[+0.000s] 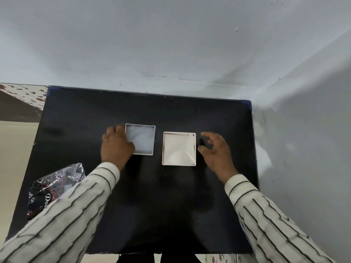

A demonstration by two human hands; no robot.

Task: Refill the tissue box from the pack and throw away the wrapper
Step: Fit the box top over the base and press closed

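Head view: your left hand [116,147] rests spread on the lid [141,139]; tissue box [179,149] sits just inside your spread, empty right hand [215,151]; wrapper [55,186] beside left sleeve.

On the counter [171,205], the tissue box [179,149] holds tissues; its lid [143,139] lies just left of the box, the wrapper [53,188] farther left and nearer the front edge.

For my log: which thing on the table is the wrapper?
On the black table, look at its near left edge, beside the left sleeve. The wrapper is the crinkled shiny plastic there, unlike the two square white boxes at the centre.
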